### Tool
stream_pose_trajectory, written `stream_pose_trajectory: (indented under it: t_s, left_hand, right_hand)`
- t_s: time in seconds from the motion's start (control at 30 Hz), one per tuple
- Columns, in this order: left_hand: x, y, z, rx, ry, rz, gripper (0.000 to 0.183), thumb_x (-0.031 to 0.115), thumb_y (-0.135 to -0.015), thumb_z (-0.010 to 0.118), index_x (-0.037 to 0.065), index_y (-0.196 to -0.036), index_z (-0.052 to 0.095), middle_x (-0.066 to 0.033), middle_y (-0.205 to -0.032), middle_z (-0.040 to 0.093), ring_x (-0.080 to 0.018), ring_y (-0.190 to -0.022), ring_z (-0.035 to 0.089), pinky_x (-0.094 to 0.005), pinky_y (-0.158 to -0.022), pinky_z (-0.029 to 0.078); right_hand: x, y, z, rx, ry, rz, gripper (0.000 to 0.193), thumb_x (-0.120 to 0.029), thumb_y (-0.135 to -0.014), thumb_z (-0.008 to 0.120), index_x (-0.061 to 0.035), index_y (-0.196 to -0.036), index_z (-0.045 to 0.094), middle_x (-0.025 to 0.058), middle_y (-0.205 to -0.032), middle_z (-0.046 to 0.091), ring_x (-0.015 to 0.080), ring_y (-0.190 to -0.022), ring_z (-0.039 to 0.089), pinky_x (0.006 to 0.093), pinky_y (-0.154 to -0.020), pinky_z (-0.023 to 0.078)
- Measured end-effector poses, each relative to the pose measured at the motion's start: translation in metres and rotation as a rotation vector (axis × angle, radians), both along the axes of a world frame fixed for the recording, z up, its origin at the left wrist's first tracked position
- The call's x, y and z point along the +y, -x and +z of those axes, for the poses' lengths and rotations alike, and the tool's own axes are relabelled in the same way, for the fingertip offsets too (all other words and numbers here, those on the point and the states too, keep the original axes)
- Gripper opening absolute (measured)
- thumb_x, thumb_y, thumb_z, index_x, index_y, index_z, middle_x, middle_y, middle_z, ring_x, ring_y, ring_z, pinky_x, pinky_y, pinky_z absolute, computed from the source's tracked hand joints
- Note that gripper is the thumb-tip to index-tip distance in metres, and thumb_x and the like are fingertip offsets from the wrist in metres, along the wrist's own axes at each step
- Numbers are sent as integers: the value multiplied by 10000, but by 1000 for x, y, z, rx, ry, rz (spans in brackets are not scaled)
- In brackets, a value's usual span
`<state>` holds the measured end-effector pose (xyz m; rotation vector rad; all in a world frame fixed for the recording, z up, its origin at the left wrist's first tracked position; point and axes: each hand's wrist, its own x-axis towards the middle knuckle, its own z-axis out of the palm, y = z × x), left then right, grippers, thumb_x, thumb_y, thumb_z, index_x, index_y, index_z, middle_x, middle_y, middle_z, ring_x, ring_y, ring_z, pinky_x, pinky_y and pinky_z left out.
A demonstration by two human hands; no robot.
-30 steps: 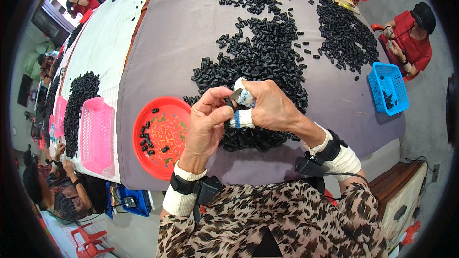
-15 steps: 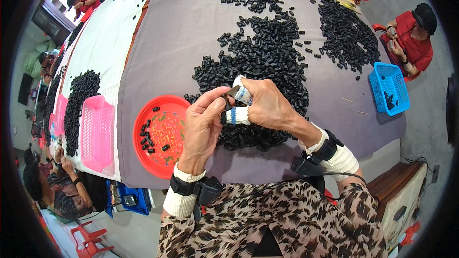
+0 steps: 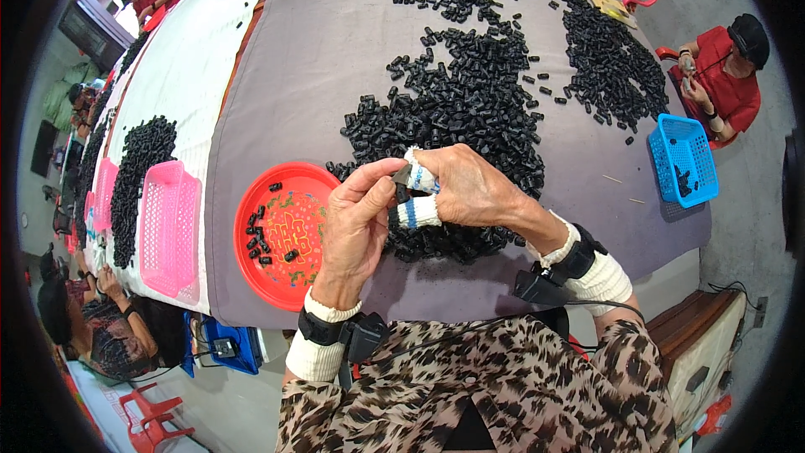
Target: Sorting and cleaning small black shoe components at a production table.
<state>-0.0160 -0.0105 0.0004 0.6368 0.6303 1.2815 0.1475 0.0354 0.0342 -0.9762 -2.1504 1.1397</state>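
Note:
My left hand [image 3: 356,210] pinches a small black cylindrical piece [image 3: 401,194] between thumb and fingertips, mostly covered by the fingers. Against it, my right hand [image 3: 474,184] grips a small dark knife blade [image 3: 402,174]; the handle is hidden in the fist. White knitted covers with blue marks wrap my right thumb and a finger. Both hands meet above the near edge of a big heap of black pieces [image 3: 457,117]. Left of my left hand lies a round red tray [image 3: 241,264] with several black pieces in it.
A pink basket [image 3: 171,277] stands left of the tray, beside another black heap [image 3: 144,172]. At the right edge is a blue basket [image 3: 700,193] holding a few pieces. A person in red [image 3: 721,75] sits beyond it. Two thin sticks [image 3: 612,178] lie on the grey cloth.
The blade has tilted and shifted slightly left and down at the piece. Both hands stay nearly in place, still closed; the view has shifted a little.

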Motion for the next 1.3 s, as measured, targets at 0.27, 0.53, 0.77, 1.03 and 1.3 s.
stream_pose_trajectory:
  t_s: [0.27,0.53,0.77,1.03,1.3]
  left_hand:
    - [-2,3,-3,20,-19,0,225,50,-864,557,-41,-1069,562,-71,-973,608,-104,-859,575,-216,-766,465]
    - [-3,20,-10,198,-43,102,204,81,-849,585,-9,-1031,600,-30,-849,608,-74,-753,561,-219,-666,462]
    - [-24,111,-50,939,14,541,227,55,-818,607,-6,-1037,602,-50,-889,610,-111,-786,566,-231,-713,464]
    - [6,4,-55,1341,-297,61,145,111,-762,641,14,-870,632,-91,-750,588,-201,-681,578,-313,-646,458]
    - [15,-23,-72,1770,-445,28,240,189,-712,695,11,-845,605,-98,-752,539,-247,-715,559,-360,-636,457]
  right_hand:
    - [-1,2,-5,27,29,37,356,-265,-677,700,31,-731,510,157,-635,564,289,-568,565,372,-541,426]
    - [-7,6,-21,-47,6,130,338,-278,-716,678,24,-800,550,156,-650,573,298,-593,572,355,-576,448]
    - [14,-24,-15,81,70,-106,235,-210,-794,577,13,-797,500,78,-630,529,179,-551,495,322,-542,413]
    - [1,-75,-22,156,291,-460,130,-46,-819,423,-22,-849,548,-3,-591,492,59,-455,442,216,-403,357]
    - [-9,-82,-40,148,349,-426,105,-115,-785,592,-17,-804,559,-20,-590,493,50,-478,438,227,-427,350]
